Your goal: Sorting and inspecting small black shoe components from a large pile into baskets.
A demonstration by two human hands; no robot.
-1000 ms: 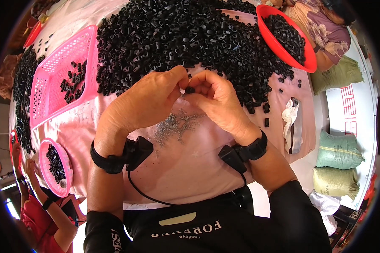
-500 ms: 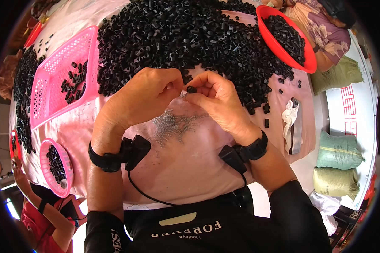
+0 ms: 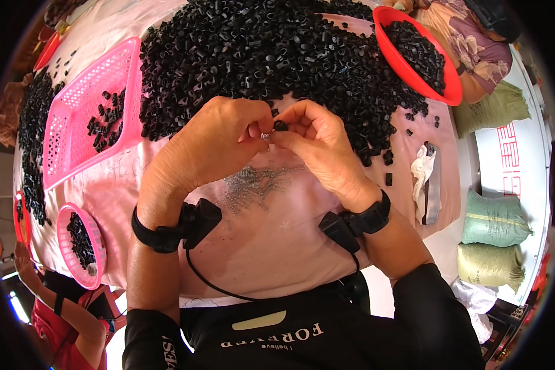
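Black tubular piece (image 3: 280, 125) is what I have near the centre of my feed, pinched between the thumb and fingers of the right hand (image 3: 317, 139), at the near edge of the heap of black parts (image 3: 253, 55). I see no slack in that pinch. The left hand (image 3: 219, 135) faces it, fingers curled in and thumb close to a silvery bit (image 3: 266, 137); from here I can't tell whether those fingers have hold of it. The piece lies to the right of the left fingertips, just beside them, so the right hand is the nearer one; it is too small for me to read its long axis. Left of the heap I have a pink rectangular basket (image 3: 134, 80) with some loose parts, right of the heap a red basin (image 3: 455, 92) holding more, and on the near side the pink tablecloth (image 3: 277, 246).
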